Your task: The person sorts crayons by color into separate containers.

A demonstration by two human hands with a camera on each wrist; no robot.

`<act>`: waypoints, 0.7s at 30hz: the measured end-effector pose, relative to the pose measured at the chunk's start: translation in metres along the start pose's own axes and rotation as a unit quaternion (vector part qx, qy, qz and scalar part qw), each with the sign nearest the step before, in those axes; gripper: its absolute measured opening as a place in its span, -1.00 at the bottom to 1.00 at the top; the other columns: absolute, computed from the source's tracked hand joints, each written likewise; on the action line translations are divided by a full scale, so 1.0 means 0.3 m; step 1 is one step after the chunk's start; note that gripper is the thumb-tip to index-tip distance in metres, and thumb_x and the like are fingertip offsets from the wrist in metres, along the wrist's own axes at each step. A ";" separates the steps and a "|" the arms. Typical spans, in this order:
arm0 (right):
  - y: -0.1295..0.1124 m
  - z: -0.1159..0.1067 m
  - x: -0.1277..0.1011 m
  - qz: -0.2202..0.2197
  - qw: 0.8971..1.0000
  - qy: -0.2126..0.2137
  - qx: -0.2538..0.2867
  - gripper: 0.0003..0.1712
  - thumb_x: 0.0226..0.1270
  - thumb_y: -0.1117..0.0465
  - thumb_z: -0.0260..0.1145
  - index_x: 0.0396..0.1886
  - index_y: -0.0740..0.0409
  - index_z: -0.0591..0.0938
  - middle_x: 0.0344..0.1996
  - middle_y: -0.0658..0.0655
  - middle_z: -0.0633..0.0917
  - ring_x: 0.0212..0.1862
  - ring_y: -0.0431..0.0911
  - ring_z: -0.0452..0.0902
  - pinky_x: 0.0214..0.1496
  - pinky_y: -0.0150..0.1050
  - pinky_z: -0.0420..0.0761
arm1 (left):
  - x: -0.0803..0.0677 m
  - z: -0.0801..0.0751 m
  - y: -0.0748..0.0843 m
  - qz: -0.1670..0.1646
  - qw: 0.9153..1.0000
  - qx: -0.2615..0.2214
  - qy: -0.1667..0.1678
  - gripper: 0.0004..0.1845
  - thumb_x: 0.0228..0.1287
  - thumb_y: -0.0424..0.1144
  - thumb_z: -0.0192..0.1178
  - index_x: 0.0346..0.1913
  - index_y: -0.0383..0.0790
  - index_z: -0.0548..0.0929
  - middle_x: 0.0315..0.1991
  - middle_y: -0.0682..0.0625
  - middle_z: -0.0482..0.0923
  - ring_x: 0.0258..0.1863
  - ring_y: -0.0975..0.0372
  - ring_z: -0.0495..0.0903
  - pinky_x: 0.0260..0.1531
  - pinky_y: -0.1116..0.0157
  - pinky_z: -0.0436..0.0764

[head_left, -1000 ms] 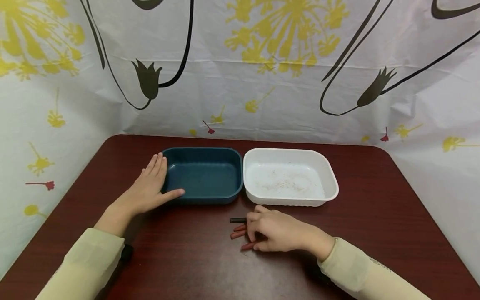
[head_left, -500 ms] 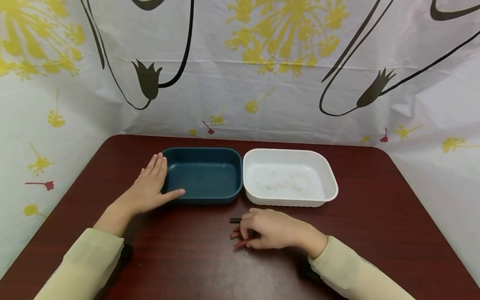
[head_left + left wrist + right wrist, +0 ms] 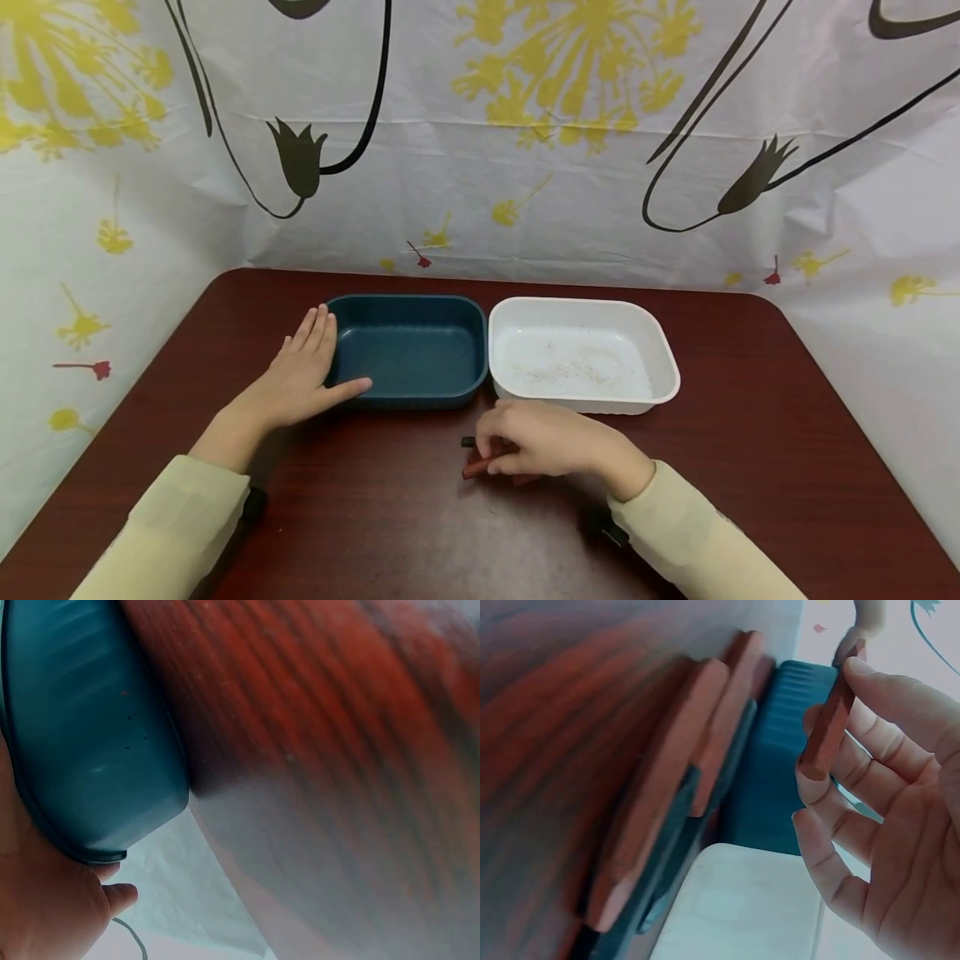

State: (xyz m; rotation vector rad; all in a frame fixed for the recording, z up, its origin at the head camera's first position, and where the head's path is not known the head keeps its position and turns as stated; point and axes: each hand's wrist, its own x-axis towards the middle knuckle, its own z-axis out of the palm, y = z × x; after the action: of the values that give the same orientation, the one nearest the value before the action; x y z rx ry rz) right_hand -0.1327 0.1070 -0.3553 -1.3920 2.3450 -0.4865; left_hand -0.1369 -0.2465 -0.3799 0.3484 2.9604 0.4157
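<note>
1. The held stick (image 3: 829, 729) could twist or drop, I judge, because only the thumb and fingertips of the right hand (image 3: 551, 437) pinch its narrow body.
2. Loose reddish sticks (image 3: 658, 799) lie close together on the table (image 3: 375, 500), with a dark stick (image 3: 468, 442) showing at the right hand's 9 o'clock; a low sweep of the knuckles could scatter them.
3. The white tray (image 3: 663, 379), at the right hand's 1 o'clock, is near enough that a careless lift might bump its rim.
4. Right fingers: thumb and fingertips nearly closed, the stick's thickness apart; the little finger curls free.
5. Left hand (image 3: 296, 371): straight fingers together against the blue tray's (image 3: 412, 402) 9 o'clock end, thumb spread to its 7 o'clock rim; uneven pressure could shift it.
</note>
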 end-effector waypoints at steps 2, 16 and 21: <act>-0.001 -0.006 0.003 -0.006 1.000 0.001 0.009 -0.88 0.30 0.14 0.41 -0.37 -0.14 0.60 -0.40 -0.20 0.56 -0.26 -0.23 0.45 -0.22 -0.47 0.46 | 0.002 0.000 0.001 0.001 1.000 0.001 -0.002 0.24 0.28 0.47 -0.03 0.55 -0.45 -0.31 0.60 -0.27 -0.49 0.59 -0.16 -0.40 0.41 -0.35 -0.05; 0.011 -0.055 0.040 -0.010 0.997 0.012 0.077 -0.93 0.35 0.19 0.37 -0.32 -0.06 0.62 -0.43 -0.19 0.58 -0.29 -0.28 0.46 -0.20 -0.33 0.57 | 0.003 0.002 -0.002 0.005 1.000 0.001 0.002 0.23 0.29 0.46 -0.03 0.54 -0.47 -0.29 0.60 -0.29 -0.47 0.59 -0.17 -0.38 0.44 -0.31 -0.04; 0.018 -0.066 0.056 -0.013 0.995 0.018 0.095 -0.91 0.34 0.22 0.37 -0.35 -0.04 0.61 -0.44 -0.15 0.58 -0.32 -0.32 0.45 -0.20 -0.22 0.63 | 0.000 0.001 -0.002 0.006 1.000 -0.001 0.001 0.22 0.30 0.46 -0.04 0.54 -0.47 -0.29 0.60 -0.29 -0.48 0.59 -0.17 -0.39 0.43 -0.32 -0.03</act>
State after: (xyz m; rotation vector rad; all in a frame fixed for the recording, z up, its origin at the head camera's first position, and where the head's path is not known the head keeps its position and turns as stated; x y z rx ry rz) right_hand -0.1536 0.0967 -0.3428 -1.3376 2.2435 -0.7271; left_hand -0.1371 -0.2471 -0.3803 0.3663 2.9613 0.4194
